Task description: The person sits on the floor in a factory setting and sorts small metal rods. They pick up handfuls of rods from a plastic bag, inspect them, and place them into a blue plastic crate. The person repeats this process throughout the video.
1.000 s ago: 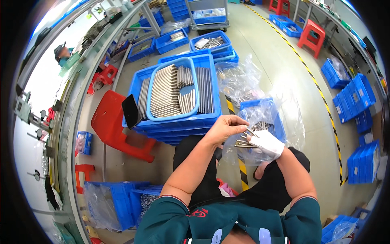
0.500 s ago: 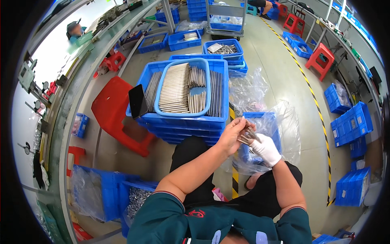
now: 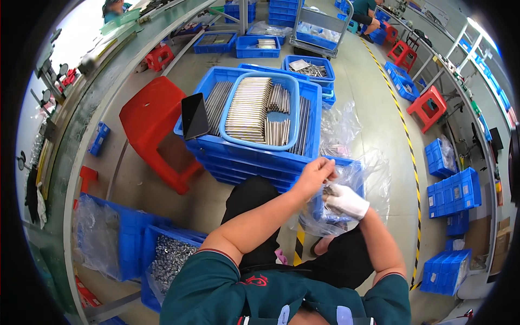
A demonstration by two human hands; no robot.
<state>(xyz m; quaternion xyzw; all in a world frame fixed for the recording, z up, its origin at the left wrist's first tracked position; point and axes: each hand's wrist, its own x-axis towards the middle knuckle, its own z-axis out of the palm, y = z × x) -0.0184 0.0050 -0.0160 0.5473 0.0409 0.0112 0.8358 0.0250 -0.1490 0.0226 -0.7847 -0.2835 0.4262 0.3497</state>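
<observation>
My bare left hand (image 3: 316,176) is above the plastic-lined blue crate between my knees. Its thumb and fingers are pinched together, and what they hold, if anything, is too small to make out. Just to its right, my right hand (image 3: 348,201) in a white glove is curled round some short metal pins (image 3: 326,192), mostly hidden by the fingers. Clear plastic bag film (image 3: 374,179) spills over the crate. Ahead of me, a light-blue tray (image 3: 297,116) holds rows of shiny metal pins (image 3: 248,111). It rests on a stack of blue crates (image 3: 238,169) with longer rods along its sides.
A black phone (image 3: 195,116) lies on the stack's left corner. A red stool (image 3: 154,127) stands left of it, beside a long workbench (image 3: 100,116). At lower left a blue crate holds small metal parts (image 3: 172,260). A cart (image 3: 319,40) and more crates are ahead.
My hands have drawn slightly apart; the left is now higher than the gloved right. The pins in the right hand show less. The whole view has shifted and tilted.
</observation>
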